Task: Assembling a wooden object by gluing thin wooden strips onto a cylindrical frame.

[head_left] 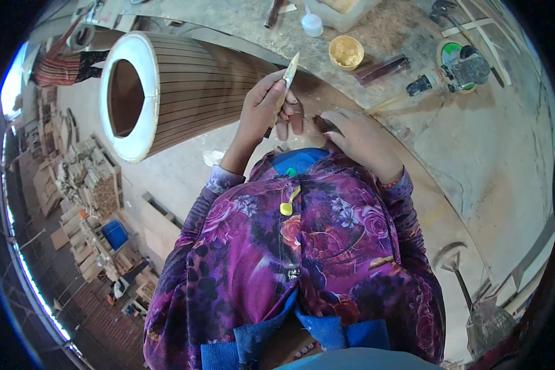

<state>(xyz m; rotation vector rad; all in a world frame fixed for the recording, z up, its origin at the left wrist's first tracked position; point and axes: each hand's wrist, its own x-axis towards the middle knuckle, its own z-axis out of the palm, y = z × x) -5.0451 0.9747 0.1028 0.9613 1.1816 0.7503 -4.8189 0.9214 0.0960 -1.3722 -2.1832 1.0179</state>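
Gripped in the left hand (pixel 260 114) is a thin pale wooden spatula stick (pixel 288 80), pinched between thumb and fingers with its tip angled up and away from the body. The right hand (pixel 361 139) lies flat, palm down and fingers loosely spread, pressing on the brown slatted surface just beside a small dark piece (pixel 322 120) that shows between the two hands; it grasps nothing that can be made out.

From the head view, both hands work on the near end of a large ribbed wooden drum shell with a pale rim and a round opening (pixel 166 92), which lies on its side across the left edge of the dusty grey workbench (pixel 462 148). Near the far edge of the workbench sit a small round yellow tub of paste (pixel 346 52), a white squeeze bottle (pixel 312 24) and a dark reddish wooden block (pixel 382 69); a power tool with a green base (pixel 459 68) rests toward the far right corner. Stacks of cut wood pieces (pixel 92 179) cover the floor to the left.

A likely risk: the stick is held lightly near its lower end, so a sideways push could twist it out of the pinch. The shell is round and lies on its side, so uneven pressure from the flat hand might let it roll toward the left edge.
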